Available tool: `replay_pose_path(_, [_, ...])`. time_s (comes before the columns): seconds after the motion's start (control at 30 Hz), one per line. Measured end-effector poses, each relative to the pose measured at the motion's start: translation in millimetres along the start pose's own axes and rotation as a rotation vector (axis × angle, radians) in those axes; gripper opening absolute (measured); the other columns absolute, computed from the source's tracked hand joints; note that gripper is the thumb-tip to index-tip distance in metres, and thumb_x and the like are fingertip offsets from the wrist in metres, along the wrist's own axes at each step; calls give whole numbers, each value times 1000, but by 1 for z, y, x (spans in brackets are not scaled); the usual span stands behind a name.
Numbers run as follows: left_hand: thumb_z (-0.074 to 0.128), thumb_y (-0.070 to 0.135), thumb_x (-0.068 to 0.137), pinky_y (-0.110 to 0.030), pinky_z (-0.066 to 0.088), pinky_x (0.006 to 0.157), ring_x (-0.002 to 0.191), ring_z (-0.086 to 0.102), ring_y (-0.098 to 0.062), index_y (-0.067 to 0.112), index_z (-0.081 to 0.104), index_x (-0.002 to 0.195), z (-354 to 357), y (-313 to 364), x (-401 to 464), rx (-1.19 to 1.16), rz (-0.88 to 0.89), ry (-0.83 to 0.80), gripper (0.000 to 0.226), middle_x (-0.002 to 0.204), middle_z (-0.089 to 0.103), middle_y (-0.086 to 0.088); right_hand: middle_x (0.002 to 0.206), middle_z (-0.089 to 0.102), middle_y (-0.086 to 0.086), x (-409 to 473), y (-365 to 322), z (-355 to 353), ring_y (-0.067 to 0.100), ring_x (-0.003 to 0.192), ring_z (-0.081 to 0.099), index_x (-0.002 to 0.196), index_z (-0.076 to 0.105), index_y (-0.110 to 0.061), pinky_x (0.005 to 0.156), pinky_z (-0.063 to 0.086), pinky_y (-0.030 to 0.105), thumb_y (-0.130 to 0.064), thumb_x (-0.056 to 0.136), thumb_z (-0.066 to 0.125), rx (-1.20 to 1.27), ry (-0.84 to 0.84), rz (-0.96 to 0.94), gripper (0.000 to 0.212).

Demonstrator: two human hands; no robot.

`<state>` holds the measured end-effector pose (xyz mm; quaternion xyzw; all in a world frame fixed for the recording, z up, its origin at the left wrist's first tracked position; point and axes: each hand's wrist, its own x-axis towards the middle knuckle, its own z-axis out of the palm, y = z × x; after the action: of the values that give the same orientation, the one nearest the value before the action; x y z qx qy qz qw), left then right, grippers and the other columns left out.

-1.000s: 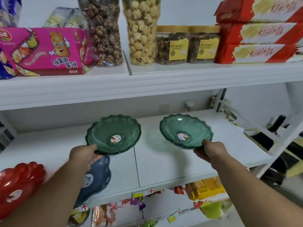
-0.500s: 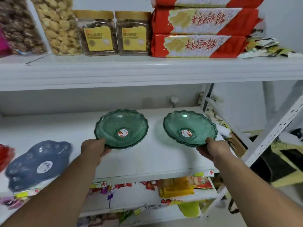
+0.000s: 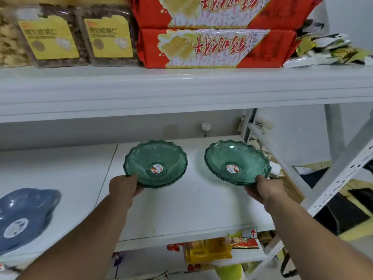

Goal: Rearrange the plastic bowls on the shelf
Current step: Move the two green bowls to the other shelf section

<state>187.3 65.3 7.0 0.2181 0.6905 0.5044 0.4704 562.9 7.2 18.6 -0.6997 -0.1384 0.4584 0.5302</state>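
Two see-through green plastic bowls with scalloped rims are held over the white middle shelf (image 3: 181,209). My left hand (image 3: 125,187) grips the near rim of the left green bowl (image 3: 156,163). My right hand (image 3: 264,188) grips the near rim of the right green bowl (image 3: 237,162), close to the shelf's right end. Both bowls tilt toward me, each with a round sticker in its base. A blue plastic bowl (image 3: 24,215) lies on the same shelf at the far left, blurred.
The upper shelf (image 3: 181,87) carries jars with yellow labels (image 3: 54,35) and stacked red packets (image 3: 216,47). A white slotted upright (image 3: 343,178) stands at the right. Snack packets (image 3: 207,251) fill the shelf below.
Both hands and their green bowls have shifted to the right along the shelf. The view turned right, so the red bowl left the frame and the blue bowl slid to the left edge.
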Motion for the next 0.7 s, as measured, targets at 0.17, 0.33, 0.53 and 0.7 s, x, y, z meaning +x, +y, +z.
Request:
replay_pose_path(0.17, [63,-3,85,-40,61,72,71,71,-31,0,61,79,22,-5,20,-4,-12,3,7,85,70,-21,86,73,21,34,-6,6,27,51,71,112,61,3,89,59,51,-8,95,52,24,-4,16,22])
replay_pose_path(0.33, [61,-1,87,-39,61,71,68,68,-31,0,59,78,44,-9,36,-22,-7,21,10,84,68,-21,96,72,19,69,-12,20,26,57,70,110,61,-4,60,62,42,-7,97,51,26,-29,15,16])
replay_pose_path(0.53, [62,-2,88,-32,61,55,72,66,-30,0,59,77,66,-18,51,-59,-2,32,11,84,65,-17,84,72,14,101,-9,38,25,58,69,93,61,-6,74,60,39,-14,98,52,7,-59,26,13])
replay_pose_path(0.7, [62,-5,85,-44,58,85,65,70,-29,-2,61,77,75,-24,63,-48,-14,42,8,81,67,-18,71,71,12,118,-8,46,18,41,67,86,60,-3,74,59,38,-14,98,52,-20,-56,33,18])
